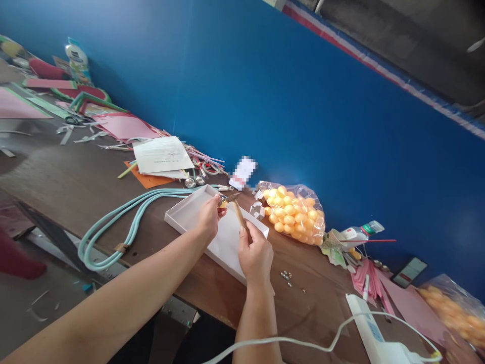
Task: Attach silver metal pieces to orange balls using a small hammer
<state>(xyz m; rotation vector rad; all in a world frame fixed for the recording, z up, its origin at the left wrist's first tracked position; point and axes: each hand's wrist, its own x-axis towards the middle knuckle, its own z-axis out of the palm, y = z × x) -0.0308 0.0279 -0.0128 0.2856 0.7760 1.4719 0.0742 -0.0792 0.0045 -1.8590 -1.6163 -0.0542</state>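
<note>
My right hand (pixel 255 253) is closed around the wooden handle of a small hammer (pixel 239 215). The hammer's dark head lies right beside my left fingertips; whether it touches what they hold, I cannot tell. My left hand (pixel 208 218) pinches a small yellow piece (pixel 223 204) with some shiny metal on it, partly hidden by the fingers. Both hands are above a shallow white box (pixel 223 247), which sits at an angle on the brown table (pixel 318 288). Light-blue cords (pixel 140 202) with metal ends lie looped left of the box.
A clear bag of orange-yellow balls (pixel 291 212) rests behind the box. Several small metal bits (pixel 287 277) lie to its right. A white power strip (pixel 366 323) and cable (pixel 295 345) cross the front right. Paper sheets (pixel 162 154) and a blue wall (pixel 227 76) are behind.
</note>
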